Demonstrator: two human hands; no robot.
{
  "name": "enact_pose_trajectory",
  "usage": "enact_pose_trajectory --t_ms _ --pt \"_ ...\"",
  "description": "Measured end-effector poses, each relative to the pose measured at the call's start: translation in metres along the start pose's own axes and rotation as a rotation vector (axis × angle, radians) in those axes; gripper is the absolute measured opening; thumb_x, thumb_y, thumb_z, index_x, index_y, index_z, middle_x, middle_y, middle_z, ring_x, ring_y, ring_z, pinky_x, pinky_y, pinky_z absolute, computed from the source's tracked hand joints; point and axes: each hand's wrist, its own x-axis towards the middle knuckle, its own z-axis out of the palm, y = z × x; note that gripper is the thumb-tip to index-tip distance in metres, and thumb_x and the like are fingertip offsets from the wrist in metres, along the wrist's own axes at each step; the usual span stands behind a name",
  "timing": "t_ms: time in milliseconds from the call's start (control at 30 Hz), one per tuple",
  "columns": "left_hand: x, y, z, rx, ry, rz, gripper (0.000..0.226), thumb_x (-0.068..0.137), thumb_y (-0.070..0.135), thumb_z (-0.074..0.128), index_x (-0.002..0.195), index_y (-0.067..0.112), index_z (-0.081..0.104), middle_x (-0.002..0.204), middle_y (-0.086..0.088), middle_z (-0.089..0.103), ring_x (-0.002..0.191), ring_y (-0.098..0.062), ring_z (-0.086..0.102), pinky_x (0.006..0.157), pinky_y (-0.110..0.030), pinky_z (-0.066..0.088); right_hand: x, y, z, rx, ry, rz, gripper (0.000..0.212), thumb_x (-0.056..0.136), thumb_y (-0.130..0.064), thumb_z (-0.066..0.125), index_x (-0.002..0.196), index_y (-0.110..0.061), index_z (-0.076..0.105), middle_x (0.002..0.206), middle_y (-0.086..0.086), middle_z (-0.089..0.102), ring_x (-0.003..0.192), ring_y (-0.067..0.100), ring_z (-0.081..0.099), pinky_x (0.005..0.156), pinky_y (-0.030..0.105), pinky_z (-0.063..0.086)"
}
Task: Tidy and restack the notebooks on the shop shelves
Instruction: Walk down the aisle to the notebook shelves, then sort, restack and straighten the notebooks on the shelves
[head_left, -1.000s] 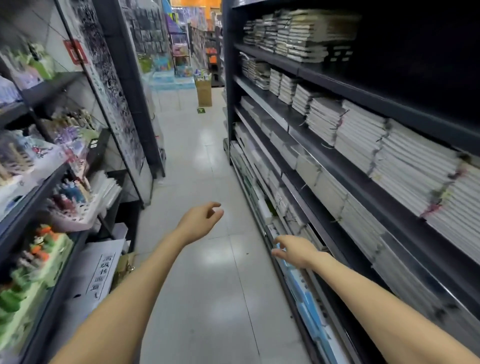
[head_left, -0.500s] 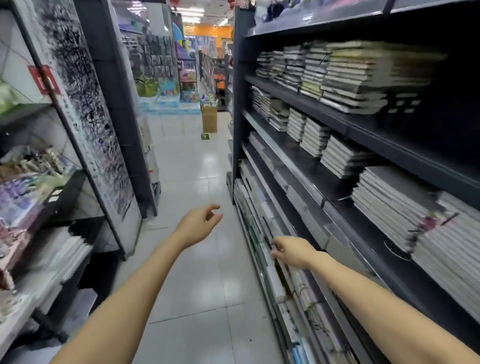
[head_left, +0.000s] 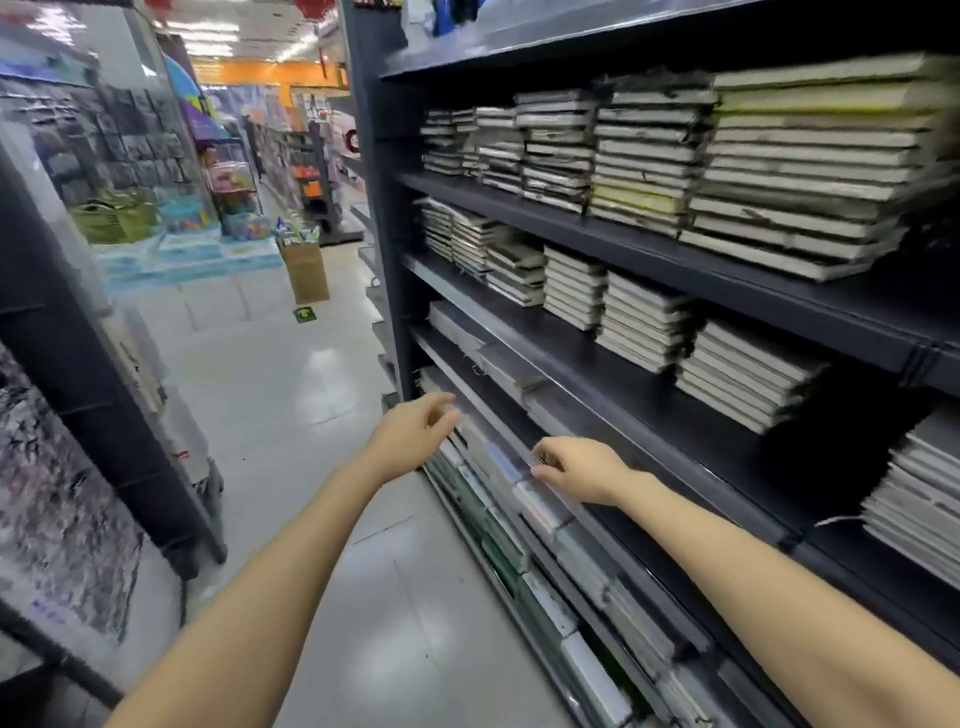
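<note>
A dark shelf unit (head_left: 649, 254) on my right carries stacks of notebooks on several levels. Tall stacks (head_left: 644, 156) fill the upper shelf and lower stacks (head_left: 644, 322) sit on the level below. Flat notebooks (head_left: 498, 358) lie on the third level, and rows of notebooks (head_left: 540, 509) stand on the bottom levels. My left hand (head_left: 415, 431) reaches toward the shelf front with fingers apart, holding nothing. My right hand (head_left: 582, 467) hovers at the edge of a lower shelf, fingers curled and loosely apart, with nothing in it.
A tiled aisle (head_left: 291, 395) runs ahead. A brown cardboard box (head_left: 306, 270) stands on the floor farther down. A dark display rack (head_left: 78, 364) lines the left side. Colourful goods (head_left: 176, 218) pile at the aisle's end.
The view has tilted up and turned right toward the shelves. Both hands have moved closer to the lower shelf fronts; the left hand swung right toward the unit.
</note>
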Motion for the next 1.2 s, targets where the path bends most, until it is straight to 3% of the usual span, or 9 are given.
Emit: enact_pose_trajectory --t_ms 100,233,500,700,1033,1200 --pt "0.06 -0.021 -0.012 -0.018 -0.027 0.08 0.043 0.098 0.043 0.041 0.135 0.021 0.048 0.117 0.003 0.062 0.107 -0.016 0.058 0.083 -0.026 0.043 0.043 -0.006 -0.011 0.013 0.056 0.057 0.038 0.097 -0.042 0.047 0.126 -0.019 0.053 0.122 0.002 0.061 0.109 0.024 0.057 0.087 0.036 0.047" --pt "0.13 -0.037 -0.022 -0.058 -0.077 0.163 0.043 0.098 0.043 0.042 0.136 0.023 0.046 0.121 0.002 0.06 0.107 -0.014 0.057 0.086 -0.026 0.044 0.092 -0.007 -0.033 0.004 0.088 0.096 0.04 0.098 -0.042 0.046 0.132 -0.02 0.05 0.13 -0.002 0.057 0.118 0.02 0.054 0.09 0.034 0.047" --pt "0.266 -0.051 -0.038 -0.128 -0.062 0.309 0.042 0.099 0.04 0.042 0.135 0.02 0.048 0.109 0.006 0.063 0.102 -0.012 0.058 0.082 -0.023 0.04 0.194 0.018 -0.073 -0.061 0.181 0.166 0.039 0.097 -0.044 0.046 0.129 -0.022 0.051 0.121 -0.003 0.061 0.111 0.019 0.055 0.086 0.035 0.046" --pt "0.341 -0.059 -0.047 -0.145 -0.097 0.378 0.04 0.099 0.04 0.042 0.135 0.023 0.048 0.107 0.008 0.055 0.1 -0.011 0.054 0.082 -0.024 0.04 0.249 0.031 -0.088 -0.056 0.225 0.218 0.043 0.097 -0.044 0.046 0.134 -0.022 0.049 0.124 -0.003 0.059 0.112 0.017 0.055 0.086 0.032 0.045" --pt "0.425 -0.074 -0.042 -0.168 -0.27 0.573 0.04 0.098 0.037 0.046 0.134 0.022 0.049 0.109 0.008 0.062 0.099 -0.007 0.054 0.083 -0.021 0.04 0.287 0.021 -0.082 -0.008 0.274 0.471 0.042 0.098 -0.043 0.045 0.135 -0.023 0.047 0.128 -0.002 0.057 0.116 0.018 0.052 0.09 0.033 0.044" --pt "0.436 -0.048 -0.048 -0.219 -0.318 0.735 0.035 0.097 0.036 0.048 0.128 0.022 0.054 0.101 0.007 0.063 0.097 -0.013 0.059 0.086 -0.028 0.044 0.261 -0.002 -0.098 0.001 0.443 0.64 0.041 0.098 -0.042 0.045 0.134 -0.023 0.049 0.124 -0.003 0.06 0.113 0.015 0.055 0.078 0.027 0.041"
